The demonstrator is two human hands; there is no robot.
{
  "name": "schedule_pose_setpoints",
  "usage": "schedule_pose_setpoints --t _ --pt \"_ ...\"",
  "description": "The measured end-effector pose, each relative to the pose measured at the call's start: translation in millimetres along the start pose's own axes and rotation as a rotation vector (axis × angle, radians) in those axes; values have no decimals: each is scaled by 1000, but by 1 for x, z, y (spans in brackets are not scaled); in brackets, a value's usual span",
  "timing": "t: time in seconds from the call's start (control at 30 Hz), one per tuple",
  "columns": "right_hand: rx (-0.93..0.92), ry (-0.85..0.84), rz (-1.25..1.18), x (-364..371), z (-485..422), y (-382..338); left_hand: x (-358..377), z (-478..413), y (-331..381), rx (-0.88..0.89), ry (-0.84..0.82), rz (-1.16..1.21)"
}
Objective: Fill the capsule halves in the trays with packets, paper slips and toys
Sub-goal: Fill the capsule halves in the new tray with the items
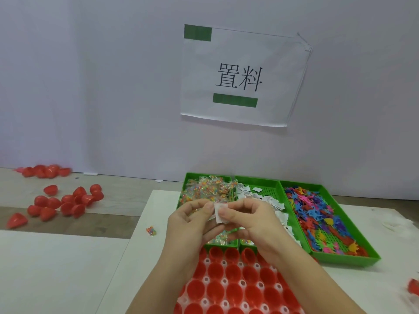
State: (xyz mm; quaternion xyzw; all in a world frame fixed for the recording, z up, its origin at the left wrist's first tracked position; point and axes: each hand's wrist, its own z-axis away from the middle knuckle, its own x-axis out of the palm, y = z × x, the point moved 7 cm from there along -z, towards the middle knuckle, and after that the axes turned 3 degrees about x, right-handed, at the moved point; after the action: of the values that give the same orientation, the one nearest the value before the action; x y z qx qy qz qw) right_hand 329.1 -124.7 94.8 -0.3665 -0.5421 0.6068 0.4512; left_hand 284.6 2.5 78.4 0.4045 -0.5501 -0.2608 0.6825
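Step in hand: the paper-slip stage. One slip is being readied between both hands, judging by how it is held.
Paper slip: small and white, held upright between the two sets of fingertips, in the air and not yet in any cup.
Left hand: thumb and curled fingers pinch the slip's left edge. I cannot tell whether the palm holds anything else.
Right hand: thumb and forefinger are closed on the slip's right side, the other fingers tucked under.
Capsule halves: red cups, mouths up, directly below the grip and towards the person. Those I can see look empty.
Holder tray: white, and it seats those cups in rows under both wrists.
Packets bin: green, just beyond the left hand, heaped with clear packets of coloured bits.
Slips bin: green, just beyond the right hand, with loose slips along its side.
Toys bin: green, to the right of the grip, full of flat coloured toys.
Stray packet: lies on the white board left of the grip.
Loose halves: scattered on the table well to the left.
Wall sign: hangs above and beyond the hands.
Next move, as I judge it: lower the slip and let go over one open cup, so it drops inside and does not catch on the rim.
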Motion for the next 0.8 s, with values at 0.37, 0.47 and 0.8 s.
schedule_pose_setpoints --t 0.37,0.47,0.8 --pt "10 -98 -80 -15 11 -3 15 7 0 -6 -139 3" --pt "-68 59 0 -60 3 -5 11 4 -3 0 -97 15" --pt "141 485 1110 -221 -15 41 9 4 -5 -23 -99 26"
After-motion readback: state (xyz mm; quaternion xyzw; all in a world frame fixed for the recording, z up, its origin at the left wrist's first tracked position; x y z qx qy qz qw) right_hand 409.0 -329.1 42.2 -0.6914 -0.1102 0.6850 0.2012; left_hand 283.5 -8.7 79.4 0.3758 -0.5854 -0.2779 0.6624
